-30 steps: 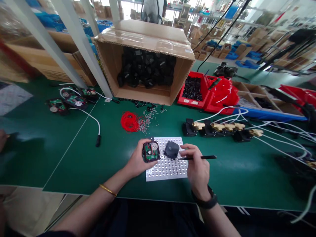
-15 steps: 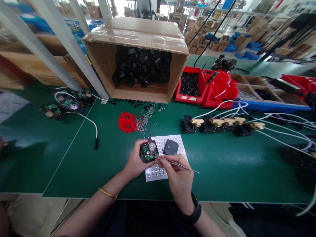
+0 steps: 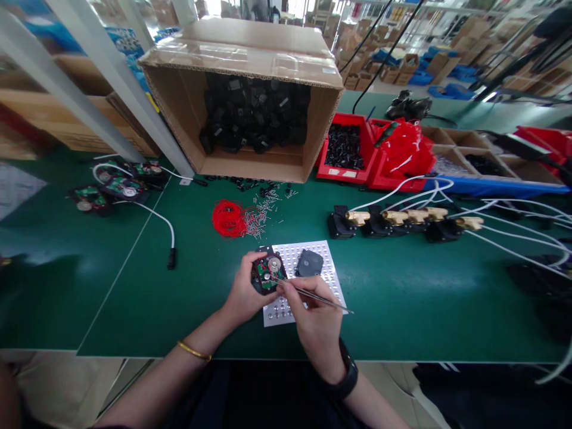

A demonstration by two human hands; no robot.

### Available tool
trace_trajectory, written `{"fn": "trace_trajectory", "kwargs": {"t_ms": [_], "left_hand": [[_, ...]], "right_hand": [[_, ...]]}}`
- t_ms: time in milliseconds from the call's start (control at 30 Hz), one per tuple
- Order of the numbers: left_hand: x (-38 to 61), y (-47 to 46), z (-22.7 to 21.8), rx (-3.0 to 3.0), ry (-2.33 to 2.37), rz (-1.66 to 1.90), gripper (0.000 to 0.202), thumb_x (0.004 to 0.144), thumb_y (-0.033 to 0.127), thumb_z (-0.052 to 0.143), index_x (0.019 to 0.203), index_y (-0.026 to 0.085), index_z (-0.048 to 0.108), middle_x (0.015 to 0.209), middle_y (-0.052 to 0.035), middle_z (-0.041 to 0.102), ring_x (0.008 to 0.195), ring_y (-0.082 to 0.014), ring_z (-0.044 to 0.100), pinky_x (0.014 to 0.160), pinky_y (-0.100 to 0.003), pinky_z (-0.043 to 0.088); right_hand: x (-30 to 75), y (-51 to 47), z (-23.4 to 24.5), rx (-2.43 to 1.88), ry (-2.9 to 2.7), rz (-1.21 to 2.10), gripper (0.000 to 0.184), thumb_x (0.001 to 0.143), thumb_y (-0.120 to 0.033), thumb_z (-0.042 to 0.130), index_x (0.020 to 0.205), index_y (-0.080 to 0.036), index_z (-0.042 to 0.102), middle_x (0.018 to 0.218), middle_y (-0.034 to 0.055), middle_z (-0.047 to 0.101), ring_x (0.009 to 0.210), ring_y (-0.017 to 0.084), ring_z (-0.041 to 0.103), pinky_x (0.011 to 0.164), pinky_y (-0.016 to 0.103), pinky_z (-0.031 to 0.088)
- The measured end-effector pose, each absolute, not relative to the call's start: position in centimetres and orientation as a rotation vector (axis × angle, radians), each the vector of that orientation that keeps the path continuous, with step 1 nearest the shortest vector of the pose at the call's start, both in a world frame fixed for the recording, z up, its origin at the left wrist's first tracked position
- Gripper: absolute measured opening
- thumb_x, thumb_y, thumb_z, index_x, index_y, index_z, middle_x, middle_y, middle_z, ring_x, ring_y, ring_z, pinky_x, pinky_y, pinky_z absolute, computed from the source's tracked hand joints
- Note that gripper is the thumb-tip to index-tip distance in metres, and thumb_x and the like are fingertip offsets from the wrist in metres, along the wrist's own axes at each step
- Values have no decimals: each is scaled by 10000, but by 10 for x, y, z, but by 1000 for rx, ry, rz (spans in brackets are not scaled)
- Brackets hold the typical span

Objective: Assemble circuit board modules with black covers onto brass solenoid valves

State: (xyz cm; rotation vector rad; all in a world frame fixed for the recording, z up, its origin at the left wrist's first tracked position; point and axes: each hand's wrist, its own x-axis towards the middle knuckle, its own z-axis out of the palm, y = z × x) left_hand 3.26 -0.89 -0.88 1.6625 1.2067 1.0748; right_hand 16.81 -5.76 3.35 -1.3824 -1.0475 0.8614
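Observation:
My left hand grips a black housing by its left and lower edges. Inside the housing a green circuit board, a round metal part and red wire are visible. A pair of metal tweezers is pinched in my right hand, tips in among the parts of the open housing. What the tips touch is too small to make out. Under both hands lies a white sheet dotted with round silvery spots. A dark grey cover rests on that sheet, just beyond my right hand.
Red wire and small metal pins lie ahead. A cardboard box of black parts stands behind them. Red bins and black units with brass fittings are right; opened housings with white cables are left.
My right hand has shifted slightly left with the tweezers, bringing the tips further left over the board. My left hand keeps its hold on the housing. The camera view has shifted a little.

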Motion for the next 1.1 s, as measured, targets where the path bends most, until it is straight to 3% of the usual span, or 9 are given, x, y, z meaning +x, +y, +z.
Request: {"fn": "trace_trajectory", "kwargs": {"t_ms": [333,1100], "left_hand": [[32,-9,-10,1636,1222,1076,650,620,365,751,1142,201,400,1134,-91,437,1081,-256,492,911,-390,429],[33,-9,-6,1639,1210,1032,646,639,383,742,1133,204,366,1111,-92,454,1005,-237,545,859,-389,469]], "right_hand": [[174,-47,46,-1372,-1254,845,52,784,-214,615,744,-181,619,712,31,642,681,153,619,602,264,518],[186,-36,58,-1345,-1163,1075,110,738,-271,657,721,-173,609,655,17,641,599,153,643,538,245,537]]}}
